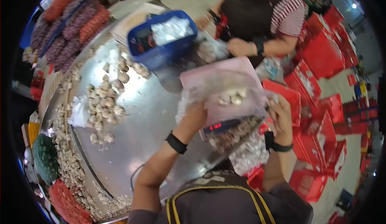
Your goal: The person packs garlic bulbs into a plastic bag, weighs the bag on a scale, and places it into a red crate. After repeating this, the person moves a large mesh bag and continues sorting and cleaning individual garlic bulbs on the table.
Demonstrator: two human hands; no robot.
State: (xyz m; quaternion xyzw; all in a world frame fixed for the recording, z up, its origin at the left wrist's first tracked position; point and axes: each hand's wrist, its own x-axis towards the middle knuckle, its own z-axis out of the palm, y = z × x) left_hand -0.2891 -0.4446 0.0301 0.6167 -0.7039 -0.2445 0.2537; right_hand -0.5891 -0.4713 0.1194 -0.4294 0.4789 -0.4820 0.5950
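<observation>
Head: 2 hands [196, 114] [280, 112], 1 bag [209, 88], 3 bulbs [231, 99]

One head-worn fisheye camera, facing forward and down over the wearer's chest, close to the left hand [196, 113] and right hand [280, 113] on a clear bag [225, 83], tabletop [152, 119] stretching left, co-worker [261, 15] at the top edge

Bare tbl [148, 121] centre; garlic pile [103, 103] L, basket [161, 54] behind.
</observation>
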